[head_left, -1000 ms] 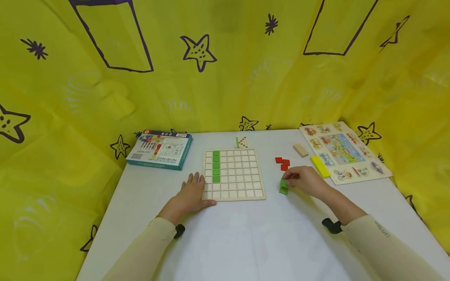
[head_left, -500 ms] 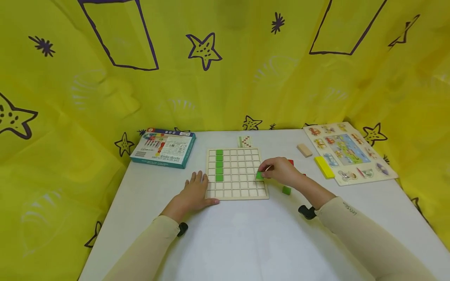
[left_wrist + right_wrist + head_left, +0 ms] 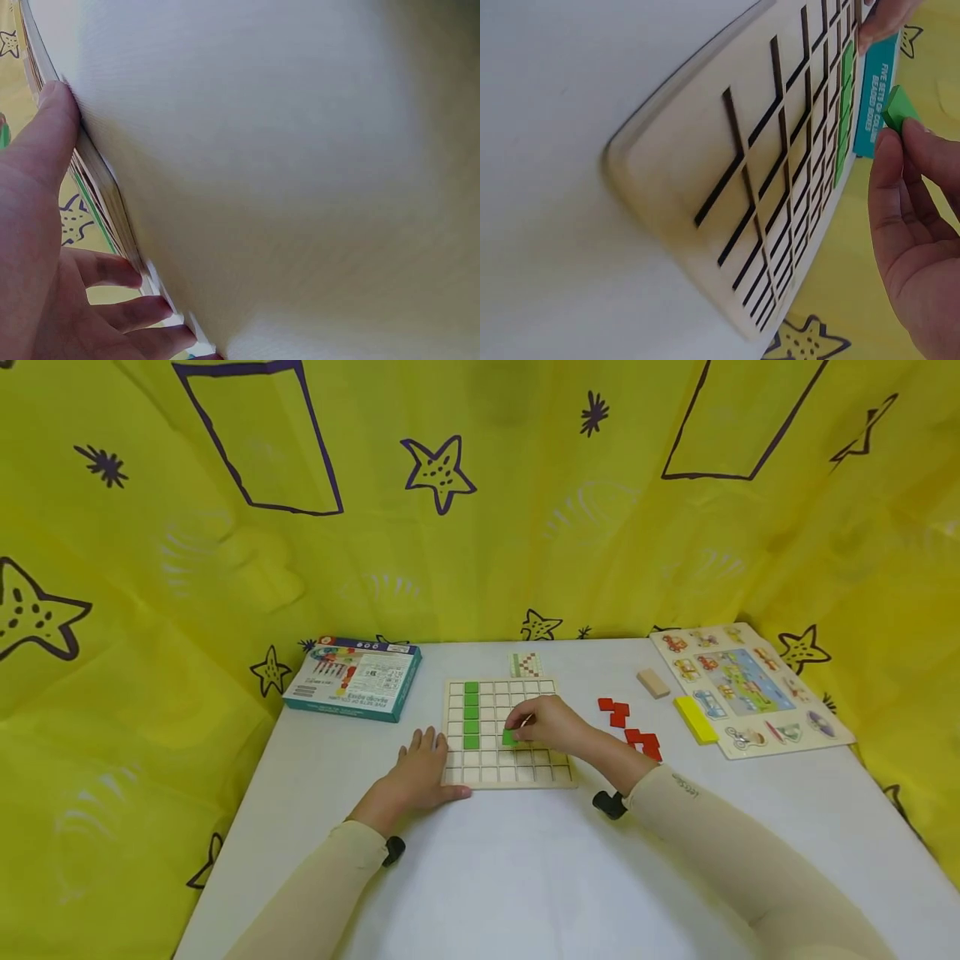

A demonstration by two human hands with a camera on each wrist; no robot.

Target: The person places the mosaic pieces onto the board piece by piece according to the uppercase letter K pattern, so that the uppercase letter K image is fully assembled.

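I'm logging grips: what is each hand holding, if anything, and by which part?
The right hand pinches a green tile by one edge; the left hand merely touches the grid board.

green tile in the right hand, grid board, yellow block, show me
Green tile (image 3: 901,107): right wrist view, on its brighter face.
Grid board (image 3: 489,774): head view, on a bare cell in its nearest row.
Yellow block (image 3: 694,719): head view, middle of its top.

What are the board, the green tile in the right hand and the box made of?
The board looks like smooth, matte wood: pale tan all over. The green tile may be painted wood or plastic; its even colour can't settle it. The box seems smooth cardboard: flat sides, printed lettering.
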